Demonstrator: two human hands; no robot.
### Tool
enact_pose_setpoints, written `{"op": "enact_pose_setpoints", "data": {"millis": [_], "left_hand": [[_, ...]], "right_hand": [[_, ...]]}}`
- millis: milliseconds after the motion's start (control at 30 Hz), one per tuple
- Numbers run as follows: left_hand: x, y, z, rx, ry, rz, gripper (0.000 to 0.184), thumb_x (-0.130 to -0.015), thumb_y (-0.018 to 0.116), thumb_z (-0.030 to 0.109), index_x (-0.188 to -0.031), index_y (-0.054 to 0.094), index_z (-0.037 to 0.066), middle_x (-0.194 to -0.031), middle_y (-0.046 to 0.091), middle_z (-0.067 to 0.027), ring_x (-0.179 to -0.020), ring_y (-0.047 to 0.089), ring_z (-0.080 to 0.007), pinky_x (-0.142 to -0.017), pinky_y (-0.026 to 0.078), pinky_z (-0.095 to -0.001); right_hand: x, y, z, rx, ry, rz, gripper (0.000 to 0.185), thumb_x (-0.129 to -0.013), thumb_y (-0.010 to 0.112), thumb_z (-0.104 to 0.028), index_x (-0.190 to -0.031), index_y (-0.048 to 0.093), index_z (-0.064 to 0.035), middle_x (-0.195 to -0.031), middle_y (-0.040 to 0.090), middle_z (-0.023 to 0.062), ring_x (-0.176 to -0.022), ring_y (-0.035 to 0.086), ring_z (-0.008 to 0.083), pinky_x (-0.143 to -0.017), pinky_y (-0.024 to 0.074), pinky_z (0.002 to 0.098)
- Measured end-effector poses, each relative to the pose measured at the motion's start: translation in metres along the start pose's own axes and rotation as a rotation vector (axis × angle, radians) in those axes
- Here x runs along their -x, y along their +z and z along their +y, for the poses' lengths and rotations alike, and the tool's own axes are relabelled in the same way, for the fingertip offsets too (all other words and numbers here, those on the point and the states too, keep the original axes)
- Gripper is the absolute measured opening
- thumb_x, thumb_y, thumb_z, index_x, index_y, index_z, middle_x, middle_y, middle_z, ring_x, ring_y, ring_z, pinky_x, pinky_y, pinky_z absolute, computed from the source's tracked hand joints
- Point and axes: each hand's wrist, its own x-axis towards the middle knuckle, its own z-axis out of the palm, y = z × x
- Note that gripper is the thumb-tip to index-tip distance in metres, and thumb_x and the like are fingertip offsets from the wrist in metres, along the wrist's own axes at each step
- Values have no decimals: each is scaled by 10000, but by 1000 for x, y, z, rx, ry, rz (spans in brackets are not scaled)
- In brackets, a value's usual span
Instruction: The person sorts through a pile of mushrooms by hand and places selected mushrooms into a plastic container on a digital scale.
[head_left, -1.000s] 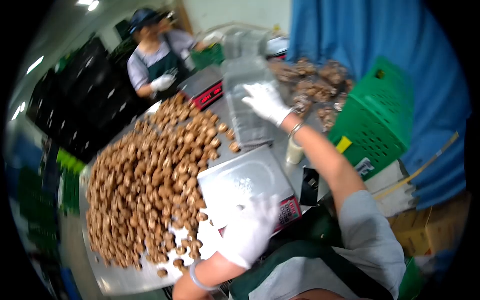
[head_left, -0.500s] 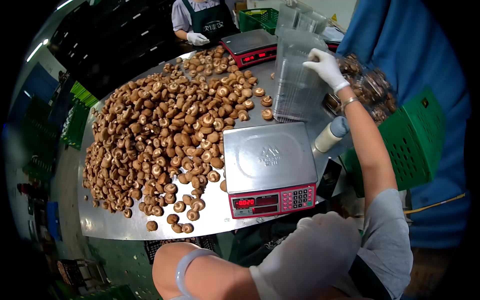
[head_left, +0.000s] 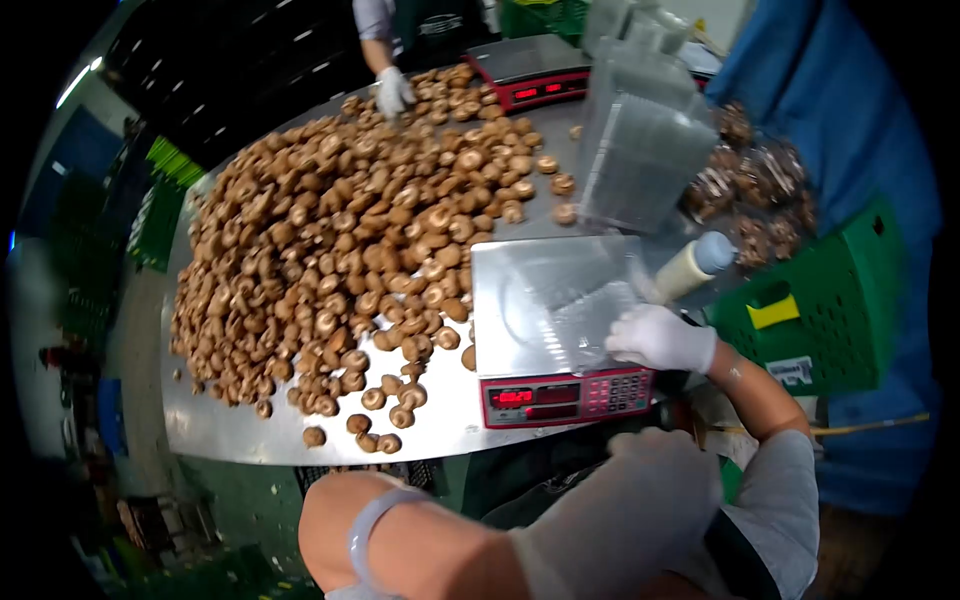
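Note:
My right hand (head_left: 660, 338), in a white glove, is closed on the edge of a clear plastic tray (head_left: 590, 320) over the right part of the scale's steel plate (head_left: 515, 300). The red scale (head_left: 565, 400) shows lit digits. My left hand (head_left: 630, 500), gloved too, is large and close to the camera, low in the view; its fingers are hidden. Left of the scale lies a big heap of brown mushrooms (head_left: 310, 250). A stack of clear trays (head_left: 645, 140) stands behind the scale, and a bottle with a grey cap (head_left: 692, 268) is to its right.
Across the table (head_left: 230, 430), a co-worker's gloved hand (head_left: 394, 92) is at the heap's far edge, near a second scale (head_left: 530, 72). Packed mushrooms (head_left: 755, 185) lie at the right, beside a green crate (head_left: 820, 310) and a blue curtain (head_left: 860, 130).
My right hand has moved from the tray stack to the scale, bringing a clear tray. The co-worker's hand has reached onto the mushrooms. My left hand stays low in the view.

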Motion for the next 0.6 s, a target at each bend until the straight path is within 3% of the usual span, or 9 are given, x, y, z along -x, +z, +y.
{"op": "enact_pose_setpoints", "data": {"millis": [33, 67, 133, 200, 333, 400, 467, 533, 600], "left_hand": [[2, -4, -4, 281, 74, -119, 142, -742, 540, 165, -778, 590, 37, -614, 537, -41, -551, 544, -155, -481, 434, -300], [9, -10, -3, 276, 23, -129, 142, -742, 540, 165, -778, 590, 37, -614, 537, -41, -551, 544, -155, -481, 434, -300], [22, -14, 1, 145, -42, 187, 130, -735, 533, 141, -708, 600, 32, -582, 543, -43, -511, 540, -163, -479, 445, -307], [37, -12, 4, -188, -106, 364, 140, -724, 530, 121, -631, 599, 42, -573, 545, -38, -510, 534, -165, -474, 432, -302], [86, 7, -4, 11, 48, 312, 155, -751, 524, 164, -818, 612, 55, -635, 547, -21, -601, 505, -162, -528, 368, -272], [128, -9, -21, 190, 222, 272, 180, -794, 537, 198, -855, 602, 41, -748, 581, -67, -648, 530, -185, -581, 410, -299], [164, -23, -38, 289, 307, 198, 199, -824, 556, 215, -873, 598, 27, -838, 613, -103, -702, 563, -207, -632, 452, -323], [202, 5, -56, 545, 95, 206, 235, -840, 513, 192, -1001, 596, 42, -872, 619, -107, -802, 614, -247, -704, 480, -357], [245, -9, -95, 853, -283, 132, 285, -841, 555, 187, -1079, 595, 34, -926, 628, -141, -871, 619, -292, -767, 491, -369]], "right_hand": [[-4, -10, -4, -31, 6, 20, 268, -763, 642, -296, -945, 598, -104, -819, 576, 71, -814, 588, 265, -732, 459, 374], [-9, -26, -15, -70, 7, 38, 336, -753, 656, -337, -986, 606, -100, -847, 592, 74, -832, 594, 268, -743, 461, 370], [-22, -41, -25, -126, 160, 1, 547, -703, 656, -460, -1099, 601, -87, -941, 627, 86, -897, 599, 288, -781, 466, 380], [-47, -50, -36, 42, 110, 148, 555, -693, 672, -452, -1078, 598, -60, -919, 623, 94, -867, 597, 292, -762, 465, 374], [-124, -57, -60, -27, 114, 192, 461, -742, 680, -379, -1058, 611, -50, -904, 618, 115, -842, 590, 307, -729, 465, 380], [-183, -42, -62, -135, 95, 216, 390, -787, 665, -335, -1058, 623, -58, -914, 627, 122, -845, 600, 319, -738, 476, 375], [-252, -14, -47, -266, 192, 139, 450, -855, 560, -452, -1064, 629, -60, -954, 644, 145, -910, 611, 311, -808, 476, 394], [-319, 29, -26, -267, 307, 159, 439, -857, 561, -442, -1060, 626, -59, -1021, 628, 149, -955, 601, 304, -824, 477, 394], [-372, 72, -14, -114, 489, 234, 466, -845, 583, -444, -1112, 589, -63, -1121, 578, 142, -1027, 571, 303, -845, 478, 413]]}}
